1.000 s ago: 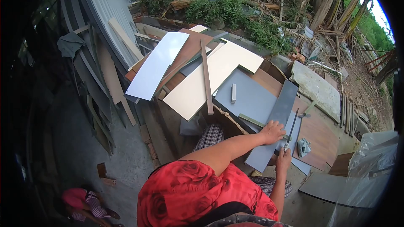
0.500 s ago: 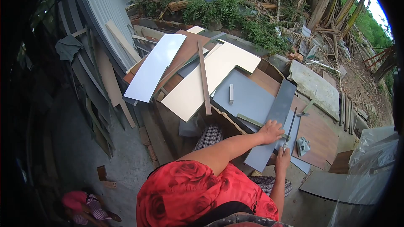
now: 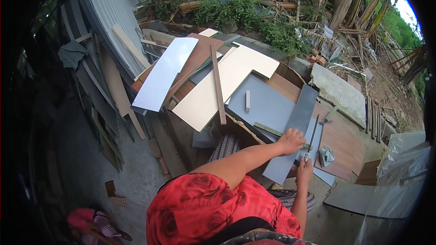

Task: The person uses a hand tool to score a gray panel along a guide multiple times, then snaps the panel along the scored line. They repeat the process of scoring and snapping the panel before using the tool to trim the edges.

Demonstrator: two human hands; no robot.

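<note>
My left hand [image 3: 292,141] presses down on a long grey board [image 3: 301,111], its fingers spread over the surface near the right edge. A thin greenish strip [image 3: 268,129] runs crosswise beneath that board, its end showing beside my fingers. My right hand [image 3: 304,170] is closed around the pale handle of a narrow-bladed saw [image 3: 313,138]. The long dark blade points away from me, alongside the board's right edge. Under the blade lies a lighter grey panel [image 3: 324,177]. A crumpled grey-blue cloth [image 3: 326,156] rests on a brown wood-grain panel [image 3: 345,143] just right of the saw.
Cream boards [image 3: 213,90], a white board [image 3: 168,72] and a brown strip [image 3: 218,81] are piled ahead on the left. A small block [image 3: 247,101] stands on a wide grey panel. Clear plastic sheeting [image 3: 399,177] hangs at the right. Another person [image 3: 93,224] is at the lower left.
The saw and my right hand have shifted very slightly. My left hand keeps its place on the grey board. The whole view has moved a little to the left.
</note>
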